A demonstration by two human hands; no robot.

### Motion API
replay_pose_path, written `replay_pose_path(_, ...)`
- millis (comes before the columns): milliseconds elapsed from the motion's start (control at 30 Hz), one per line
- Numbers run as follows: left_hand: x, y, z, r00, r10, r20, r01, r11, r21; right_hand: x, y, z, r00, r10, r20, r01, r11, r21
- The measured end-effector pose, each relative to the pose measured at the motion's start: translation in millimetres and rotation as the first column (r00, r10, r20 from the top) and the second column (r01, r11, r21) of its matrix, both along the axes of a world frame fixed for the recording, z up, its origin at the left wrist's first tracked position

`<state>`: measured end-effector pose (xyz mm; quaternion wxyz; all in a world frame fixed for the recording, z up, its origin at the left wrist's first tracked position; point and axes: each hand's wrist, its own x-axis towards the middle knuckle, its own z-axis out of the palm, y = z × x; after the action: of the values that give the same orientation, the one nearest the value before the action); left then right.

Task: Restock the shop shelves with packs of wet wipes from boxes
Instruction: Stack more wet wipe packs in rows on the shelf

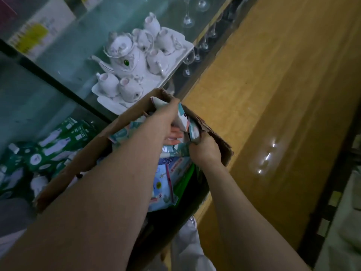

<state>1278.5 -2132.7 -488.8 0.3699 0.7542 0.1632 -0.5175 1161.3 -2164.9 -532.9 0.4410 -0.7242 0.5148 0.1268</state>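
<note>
While green packs [48, 149] lie at the left, the left hand [166, 118] curls around a wet wipes pack [182, 119] inside the cardboard box [91, 151]. The right hand [205, 151] grips a second pack [193, 133] beside the box's right wall.

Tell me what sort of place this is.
Most likely a shop: a white tea set and wine glasses displayed on glass shelves, green packaged goods stacked below, and a cardboard box of wipe packs.
</note>
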Motion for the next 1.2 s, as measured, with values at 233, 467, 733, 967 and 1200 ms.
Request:
replay_pose_path(233,-14.6,3.6,-1.4,0.996,0.092,0.007,-0.090,0.985,-0.148,-7.0,-1.9,1.7,0.999,-0.007,0.037,0.008,1.000,-0.024)
replay_pose_path(467,-59.7,54.6,20.9,0.962,0.272,-0.027,-0.270,0.928,-0.258,-33.5,27.9,42.4,0.980,-0.078,0.185,0.087,0.995,-0.040)
replay_pose_path(733,-113.8,120.0,66.9,0.980,0.195,-0.025,-0.191,0.913,-0.361,-82.9,90.3,116.6,0.898,-0.182,0.400,0.262,0.952,-0.155)
replay_pose_path(967,-178.6,144.9,134.8,0.998,-0.067,-0.008,0.053,0.858,-0.511,-155.9,144.2,178.4,0.784,-0.332,0.525,0.522,0.810,-0.267)
replay_pose_path(1200,-288.3,144.3,193.0,0.941,-0.334,0.050,0.287,0.711,-0.642,-264.2,171.0,227.8,0.701,-0.396,0.593,0.692,0.579,-0.431)
